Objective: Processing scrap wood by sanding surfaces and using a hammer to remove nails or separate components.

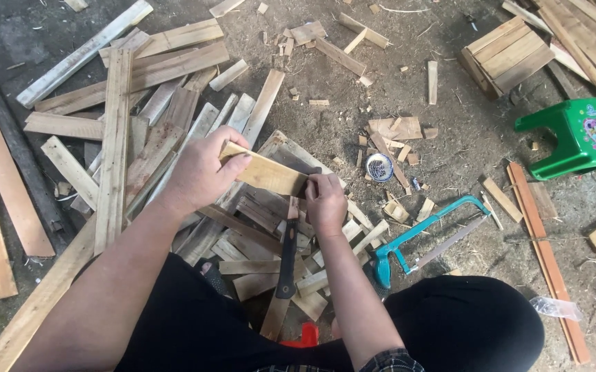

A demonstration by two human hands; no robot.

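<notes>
A person's left hand [201, 172] grips the far-left end of a short pale wooden board [265, 172], fingers wrapped over it, holding it level above a heap of offcuts [257, 241] on the floor. The right hand [325, 201] pinches the board's right end, steadying it. A hammer [288, 258] lies below; a teal hacksaw [425, 238] rests to the right.

Both forearms reaching forward, bare; left hand [201, 172] curled in a pinching grip, right hand [325, 200] just beside it, fingers closed, knuckles up.
</notes>
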